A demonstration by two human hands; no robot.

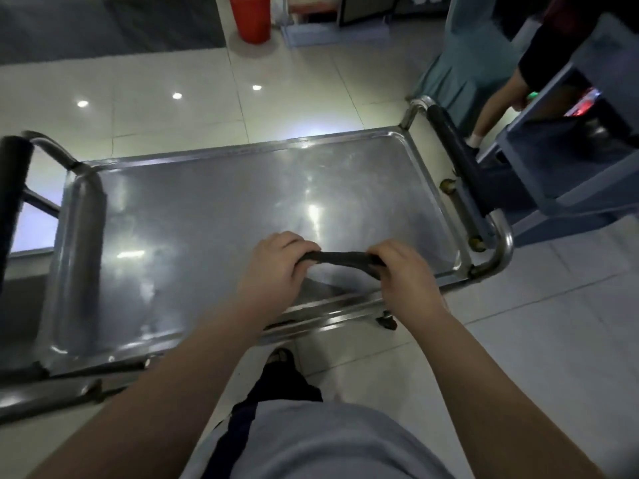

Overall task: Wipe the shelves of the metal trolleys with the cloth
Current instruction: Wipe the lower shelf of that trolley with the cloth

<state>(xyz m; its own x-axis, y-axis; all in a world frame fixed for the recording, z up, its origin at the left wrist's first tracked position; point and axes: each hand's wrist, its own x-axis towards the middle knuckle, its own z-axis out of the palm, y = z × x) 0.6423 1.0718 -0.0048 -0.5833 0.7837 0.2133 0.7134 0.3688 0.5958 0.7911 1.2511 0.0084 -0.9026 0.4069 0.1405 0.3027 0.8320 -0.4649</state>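
1. The task's thing, a dark twisted strip of cloth point(340, 259), is stretched between my two hands over the shiny stainless-steel top shelf point(207, 209) of the metal trolley, toward 5 o'clock on that shelf; a shadow beneath suggests it hangs just above the steel rather than touching it.
2. My left hand point(273, 267) grips the cloth's 9 o'clock end, fingers point(294, 245) curled over it, knuckles up; my right hand point(404, 274) clenches the 3 o'clock end the same way, fingers point(387, 250) wrapped round the strip.
3. Both forearms reach in from 6 o'clock, converging a little; the hands sit near each other with only the taut strip between them.
4. I judge the step in hand to be readying the cloth, wringing or refolding it, before wiping; to do it well I would open the twist into a flat pad, since a rope-like strip meets little steel.
5. Then I would press it under one palm and sweep overlapping strokes from the 12 o'clock rim toward 6 o'clock, working into the raised edge and rounded corners; the free hand could steady the black-sleeved handle point(456, 157) at 3 o'clock, as the small black castor point(387, 321) means the trolley may roll.
6. Around: a red plastic bucket point(249, 15) at 12 o'clock on the pale tiled floor point(155, 91); a blue-grey plastic cart point(567, 160) at 2 o'clock.
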